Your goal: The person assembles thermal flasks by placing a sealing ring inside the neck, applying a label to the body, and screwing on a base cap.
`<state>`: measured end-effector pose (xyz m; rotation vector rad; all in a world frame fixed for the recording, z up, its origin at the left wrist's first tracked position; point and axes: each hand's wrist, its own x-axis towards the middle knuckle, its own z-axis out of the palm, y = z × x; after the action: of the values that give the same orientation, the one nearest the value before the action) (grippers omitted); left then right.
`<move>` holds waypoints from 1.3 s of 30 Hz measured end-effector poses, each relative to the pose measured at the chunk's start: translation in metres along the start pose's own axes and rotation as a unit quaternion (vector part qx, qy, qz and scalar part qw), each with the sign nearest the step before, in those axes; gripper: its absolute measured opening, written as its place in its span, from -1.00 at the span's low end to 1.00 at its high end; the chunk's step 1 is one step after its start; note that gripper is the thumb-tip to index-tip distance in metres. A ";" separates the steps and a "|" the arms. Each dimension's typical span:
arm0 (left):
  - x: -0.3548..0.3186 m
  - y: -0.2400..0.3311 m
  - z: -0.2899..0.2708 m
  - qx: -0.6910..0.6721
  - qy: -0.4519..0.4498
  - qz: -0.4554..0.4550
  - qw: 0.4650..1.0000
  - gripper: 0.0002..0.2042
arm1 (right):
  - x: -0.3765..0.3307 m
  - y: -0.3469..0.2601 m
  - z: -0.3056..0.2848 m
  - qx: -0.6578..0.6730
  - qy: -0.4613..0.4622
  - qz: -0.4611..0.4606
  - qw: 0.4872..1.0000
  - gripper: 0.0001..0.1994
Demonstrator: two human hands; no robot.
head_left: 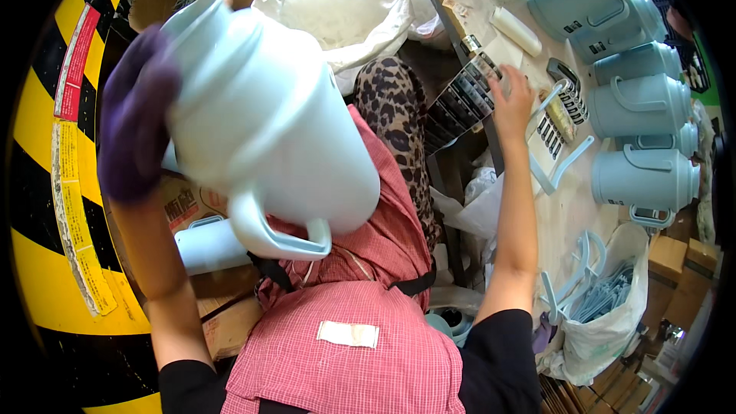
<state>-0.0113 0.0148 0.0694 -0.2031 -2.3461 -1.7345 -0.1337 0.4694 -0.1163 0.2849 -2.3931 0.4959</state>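
Note:
My left hand (142, 119), in a purple glove, is closed on the neck end of a large pale blue plastic jug body (299, 115). The jug lies tilted over my lap, its neck to the upper left and its handle toward me; glove and neck are motion-blurred. My bare right hand (512, 103) is at the table edge, its bent fingers on the upper end of a sheet of dark labels (464, 96). That sheet hangs down over the edge. What lies between the fingertips is too small to make out.
Several pale blue jugs (640, 176) stand on the table (571, 207) at right. Loose handles (563, 165) and a white roll (516, 31) lie nearer. A white sack (330, 4) is ahead, a bag of blue parts (606, 307) lower right, and a yellow-black striped surface (34, 222) at left.

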 end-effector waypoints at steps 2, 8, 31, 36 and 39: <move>0.038 -0.034 0.002 -0.139 -0.070 -0.117 0.981 -0.56 | -0.008 0.033 0.018 -0.033 -0.103 0.151 0.983 -0.72; 0.101 -0.193 0.063 0.020 -0.195 -0.092 0.976 -0.52 | -0.010 0.059 0.027 0.063 -0.102 0.199 0.972 -0.70; -0.075 -0.225 0.048 -0.204 0.180 -0.088 0.958 -0.77 | -0.002 0.050 0.031 -0.049 -0.083 0.131 0.987 -0.68; -0.107 -0.253 0.045 -0.198 0.220 -0.109 0.949 -0.76 | -0.003 0.051 0.034 -0.023 -0.076 0.127 0.989 -0.79; -0.118 -0.263 0.046 -0.223 0.227 -0.117 0.941 -0.75 | 0.000 0.050 0.036 -0.004 -0.059 0.119 0.991 -0.82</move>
<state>0.0355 -0.0166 -0.2173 0.3851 -1.6845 -2.1288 -0.1701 0.4993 -0.1552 0.0255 -2.5594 0.5924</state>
